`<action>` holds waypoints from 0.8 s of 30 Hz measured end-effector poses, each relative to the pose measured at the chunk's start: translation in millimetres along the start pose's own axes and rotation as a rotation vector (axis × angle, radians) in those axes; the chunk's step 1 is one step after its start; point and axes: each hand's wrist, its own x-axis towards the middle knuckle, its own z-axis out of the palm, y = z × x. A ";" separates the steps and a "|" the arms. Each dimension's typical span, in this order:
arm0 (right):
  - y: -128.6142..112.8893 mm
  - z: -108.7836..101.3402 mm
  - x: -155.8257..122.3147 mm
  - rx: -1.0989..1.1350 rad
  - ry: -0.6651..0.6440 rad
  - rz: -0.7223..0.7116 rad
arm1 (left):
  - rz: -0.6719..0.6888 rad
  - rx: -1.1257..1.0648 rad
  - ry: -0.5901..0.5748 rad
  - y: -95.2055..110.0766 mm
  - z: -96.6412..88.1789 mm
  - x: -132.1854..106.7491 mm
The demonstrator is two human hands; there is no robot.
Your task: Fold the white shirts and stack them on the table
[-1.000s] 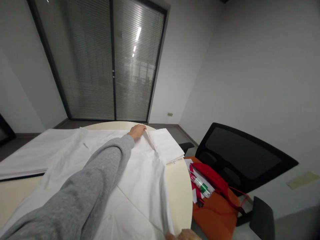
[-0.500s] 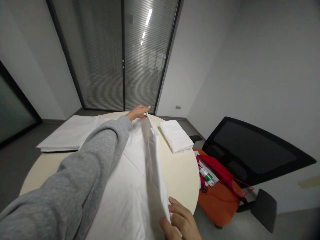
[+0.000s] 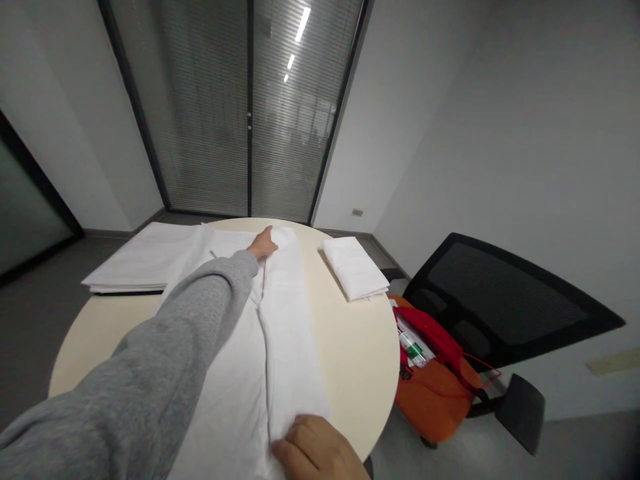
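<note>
A large white cloth (image 3: pixel 293 347) lies lengthwise on the round table, its right side folded over toward the left in a long strip. At the far end, my left hand (image 3: pixel 263 244) reaches out with its fingers closed on the folded-over edge. My right hand (image 3: pixel 323 450) is at the near end, its curled fingers gripping that same edge by the bottom of the view. The strip lies fairly flat between the two hands, and its loose edge runs slightly wavy. My left forearm, in a grey sleeve, hides part of the cloth's left side.
The round cream table (image 3: pixel 357 360) carries a folded white stack (image 3: pixel 145 257) at the left and a smaller folded white cloth (image 3: pixel 354 267) at the right. Beside the table stands an orange-seated chair (image 3: pixel 435 400) with a red bag (image 3: pixel 435 330) and a bottle (image 3: pixel 414 350) on it.
Both hands have moved left and brought the cloth's raised right edge over, laying it down as a folded strip. The view has shifted slightly.
</note>
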 end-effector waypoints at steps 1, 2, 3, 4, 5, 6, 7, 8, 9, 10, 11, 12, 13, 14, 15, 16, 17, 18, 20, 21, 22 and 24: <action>-0.5 5.8 -4.2 0.020 -0.013 0.005 | -0.009 0.024 0.019 -5.9 1.5 -1.4; -1.0 10.5 -7.5 0.042 -0.022 0.011 | -0.021 0.044 0.035 -10.6 3.0 -2.9; -1.0 13.4 -9.9 0.066 -0.021 0.017 | -0.032 0.059 0.046 -14.1 4.5 -4.2; -0.4 14.1 -11.3 0.091 -0.017 0.021 | -0.035 0.072 0.057 -16.3 5.7 -5.5; 1.1 12.5 -11.8 0.112 -0.014 0.022 | -0.031 0.086 0.065 -17.4 6.5 -6.7; 3.3 8.5 -11.4 0.127 -0.015 0.013 | -0.018 0.099 0.073 -17.4 6.8 -7.7; 6.1 2.5 -10.3 0.132 -0.024 0.000 | 0.004 0.115 0.081 -16.7 6.6 -8.7; 9.2 -4.9 -8.4 0.128 -0.039 -0.008 | 0.035 0.131 0.089 -15.4 5.8 -9.6; 12.2 -12.9 -5.8 0.115 -0.064 0.000 | 0.073 0.147 0.096 -13.7 4.7 -10.5; 14.9 -20.8 -2.3 0.098 -0.101 0.027 | 0.115 0.162 0.104 -11.6 3.4 -11.4; 16.9 -27.7 1.9 0.084 -0.147 0.069 | 0.158 0.174 0.111 -9.4 2.3 -12.2; 18.2 -33.1 6.9 0.076 -0.206 0.119 | 0.199 0.185 0.120 -7.1 1.5 -13.1; 18.8 -36.6 12.5 0.076 -0.268 0.169 | 0.235 0.195 0.129 -4.8 1.3 -14.1; 18.8 -38.1 18.3 0.086 -0.333 0.208 | 0.264 0.203 0.139 -2.7 1.7 -15.0; 18.5 -37.7 24.1 0.105 -0.396 0.231 | 0.287 0.211 0.148 -0.8 2.8 -16.0; 18.0 -35.8 29.3 0.127 -0.449 0.244 | 0.304 0.220 0.155 0.7 4.3 -17.0; 17.6 -32.9 33.6 0.149 -0.490 0.254 | 0.318 0.231 0.158 1.6 6.1 -18.1; 17.5 -29.4 36.8 0.169 -0.521 0.262 | 0.328 0.245 0.156 2.0 7.9 -19.3; 18.0 -22.6 39.6 0.199 -0.565 0.274 | 0.342 0.282 0.139 1.4 10.7 -22.5; 18.6 -19.8 39.4 0.207 -0.580 0.279 | 0.348 0.304 0.128 0.9 11.4 -24.6; 19.4 -17.7 38.7 0.213 -0.590 0.282 | 0.354 0.323 0.121 0.9 11.5 -27.3; 21.2 -15.1 36.7 0.221 -0.604 0.285 | 0.387 0.387 0.110 3.9 10.7 -35.0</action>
